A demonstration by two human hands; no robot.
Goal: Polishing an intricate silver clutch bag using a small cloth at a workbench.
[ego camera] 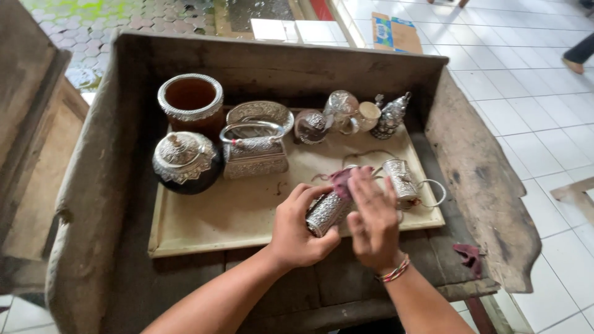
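One silver cup point(328, 212) gripped in left hand point(300, 227); right hand point(373, 219) presses red cloth point(342, 181) on it; similar cup point(399, 179) waits just right.

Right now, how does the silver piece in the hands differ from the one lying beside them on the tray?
The held silver tube is gripped by the left hand, wiped with a red cloth, and shows no handle. The silver mug lies untouched, with a wire loop handle. Both are embossed silver.
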